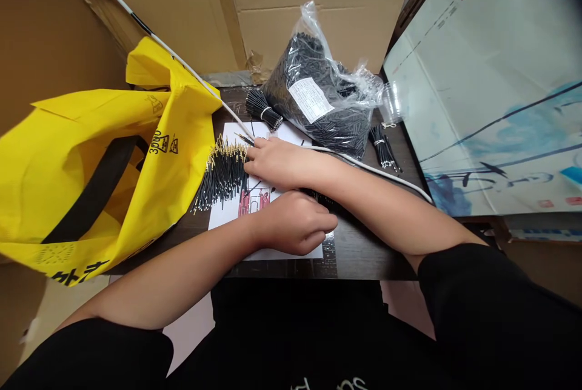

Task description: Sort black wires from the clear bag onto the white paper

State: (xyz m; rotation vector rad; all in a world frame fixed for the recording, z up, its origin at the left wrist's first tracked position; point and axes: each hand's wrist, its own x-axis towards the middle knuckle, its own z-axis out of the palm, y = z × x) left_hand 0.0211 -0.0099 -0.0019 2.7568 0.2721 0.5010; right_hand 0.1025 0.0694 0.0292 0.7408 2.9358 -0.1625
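One left hand (300, 223), at 6 o'clock, and one right hand (277, 162), at 11, appear over one sheet (220, 217); loose wires (226, 174) at 9 defy counting. Around them: two bundles (264, 109), at 11 and 3; one clear bag (339, 114) at 1; one cup (391, 102) at 2; one yellow bag (150, 184) at 9.

We're on a single head cam here, looking forward and down at the worktop (375, 250) from close up; our left hand (297, 223) and right hand (277, 162) sit mid-frame, cardboard (313, 20) up top, sleeves (486, 311) down low.
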